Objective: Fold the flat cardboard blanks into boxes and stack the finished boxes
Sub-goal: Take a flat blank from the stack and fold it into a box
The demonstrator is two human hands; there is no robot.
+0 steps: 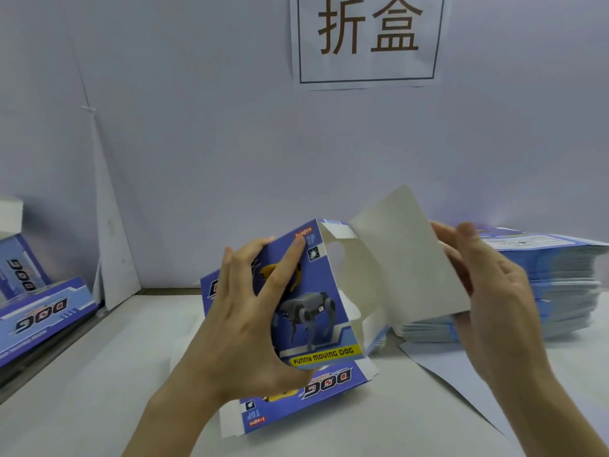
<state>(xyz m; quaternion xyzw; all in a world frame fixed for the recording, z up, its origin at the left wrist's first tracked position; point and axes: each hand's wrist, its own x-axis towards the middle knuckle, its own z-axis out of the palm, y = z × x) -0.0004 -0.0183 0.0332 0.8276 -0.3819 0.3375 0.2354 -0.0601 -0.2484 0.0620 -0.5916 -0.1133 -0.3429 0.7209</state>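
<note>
While the left hand (244, 311) curls spread fingers round the printed face of the half-formed box (316, 311), steadying it over the table (99, 390), the right hand (494, 291) pinches the grey flap (405, 258), apparently to fold it in. The stack of flat blanks (560, 285) lies just behind, within reach.

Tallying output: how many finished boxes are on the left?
2: an upright box at the left edge, a lying box in front of it; more may be hidden off-frame.

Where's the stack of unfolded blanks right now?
Head view: the stack of blanks sits on the table at far right, near the back wall, directly behind the right hand holding the grey flap of the half-folded box.
</note>
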